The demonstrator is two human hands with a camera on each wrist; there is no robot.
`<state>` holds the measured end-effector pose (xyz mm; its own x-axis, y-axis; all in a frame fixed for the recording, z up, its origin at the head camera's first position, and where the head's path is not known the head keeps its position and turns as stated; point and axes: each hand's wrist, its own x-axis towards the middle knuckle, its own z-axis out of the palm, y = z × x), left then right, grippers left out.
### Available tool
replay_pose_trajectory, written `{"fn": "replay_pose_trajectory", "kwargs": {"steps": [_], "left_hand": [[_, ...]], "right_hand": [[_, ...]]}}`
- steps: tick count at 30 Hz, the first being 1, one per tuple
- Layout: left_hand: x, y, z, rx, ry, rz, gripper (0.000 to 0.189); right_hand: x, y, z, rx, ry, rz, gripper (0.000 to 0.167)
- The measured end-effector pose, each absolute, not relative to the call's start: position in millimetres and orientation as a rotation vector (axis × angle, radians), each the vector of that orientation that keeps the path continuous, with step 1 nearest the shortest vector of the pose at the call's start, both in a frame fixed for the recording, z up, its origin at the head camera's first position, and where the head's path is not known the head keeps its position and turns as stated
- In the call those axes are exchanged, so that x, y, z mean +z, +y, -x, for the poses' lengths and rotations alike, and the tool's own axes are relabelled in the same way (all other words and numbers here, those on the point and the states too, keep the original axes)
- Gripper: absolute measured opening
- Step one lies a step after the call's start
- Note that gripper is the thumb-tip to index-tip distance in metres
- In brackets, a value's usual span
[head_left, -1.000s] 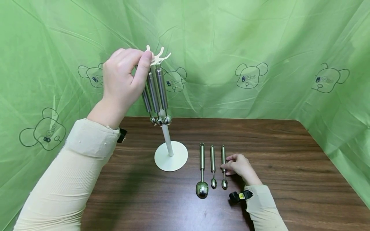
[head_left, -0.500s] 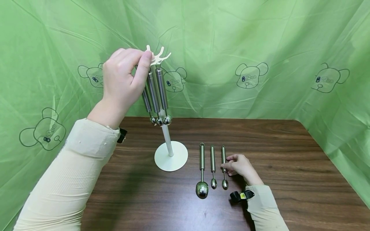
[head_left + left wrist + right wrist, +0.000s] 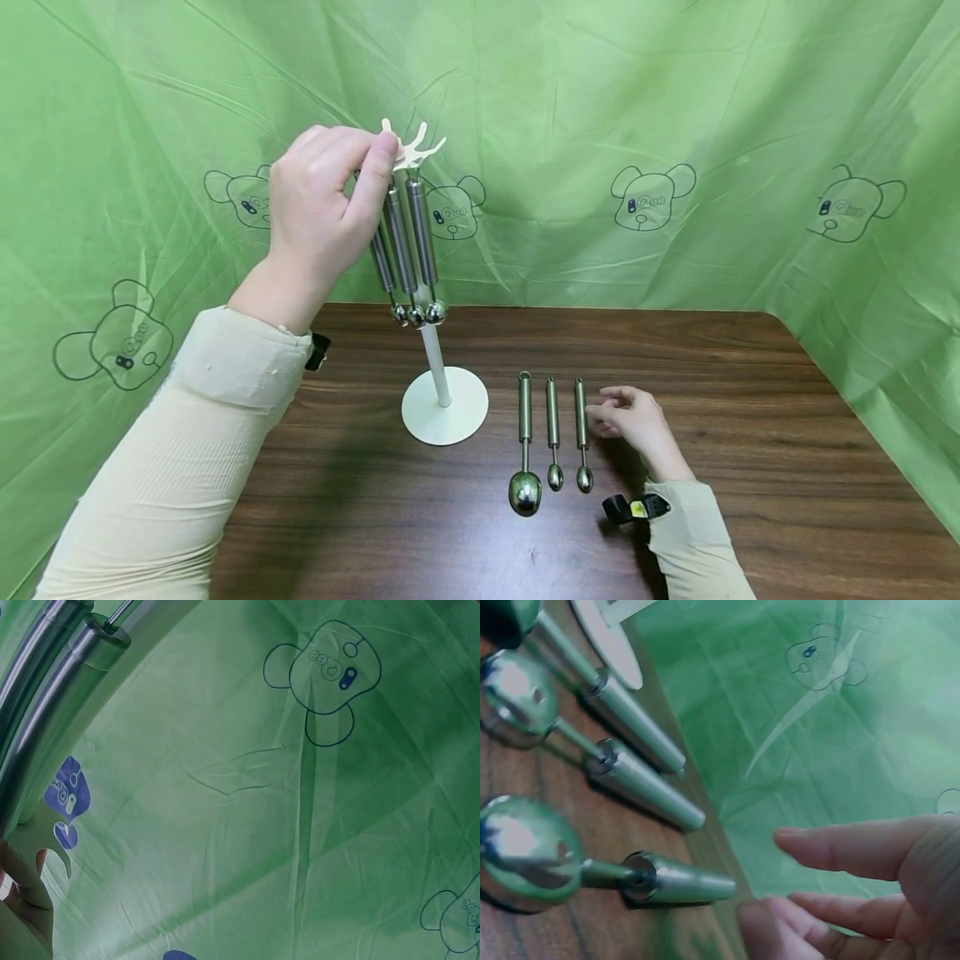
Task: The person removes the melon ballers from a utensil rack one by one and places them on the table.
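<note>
My left hand (image 3: pixel 322 192) pinches the hooked top of a white stand (image 3: pixel 444 421); the left wrist view shows its fingertips at a white hook (image 3: pixel 52 851). Several metal scoops (image 3: pixel 422 233) hang from the hooks, some partly behind the hand. Three more scoops lie side by side on the table, bowls toward me: a large one (image 3: pixel 524 492), a small middle one (image 3: pixel 553 412) and a small right one (image 3: pixel 581 412). Just right of that last scoop is my right hand (image 3: pixel 633 417). The right wrist view shows its fingers spread, apart from the handle (image 3: pixel 682 879), holding nothing.
The dark wooden table (image 3: pixel 712 358) runs back to a green curtain (image 3: pixel 555 100) with printed bear heads, which also covers both sides. A black strap camera (image 3: pixel 633 508) sits on my right wrist.
My right hand has let go of the right small scoop and moved slightly right and away from me. That scoop stays on the table. The left hand keeps its hold on the stand.
</note>
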<state>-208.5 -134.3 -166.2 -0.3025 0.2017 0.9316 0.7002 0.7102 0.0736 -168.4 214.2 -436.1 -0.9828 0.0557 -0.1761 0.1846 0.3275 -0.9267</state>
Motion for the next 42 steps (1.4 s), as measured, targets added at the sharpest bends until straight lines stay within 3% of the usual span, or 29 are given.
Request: {"fn": "replay_pose_trajectory", "kwargs": {"steps": [10, 17, 42], "left_hand": [[-165, -134, 210, -0.555, -1.859, 0.734, 0.038], [-165, -133, 210, -0.529, -1.864, 0.739, 0.039], [-164, -135, 204, -0.468, -1.907, 0.734, 0.042]], "right_hand": [[-418, 209, 164, -1.948, 2.393, -0.183, 0.055], [-400, 196, 155, -2.023, 2.407, -0.137, 0.046], [-341, 133, 164, -2.080, 2.390, 0.333, 0.033]]}}
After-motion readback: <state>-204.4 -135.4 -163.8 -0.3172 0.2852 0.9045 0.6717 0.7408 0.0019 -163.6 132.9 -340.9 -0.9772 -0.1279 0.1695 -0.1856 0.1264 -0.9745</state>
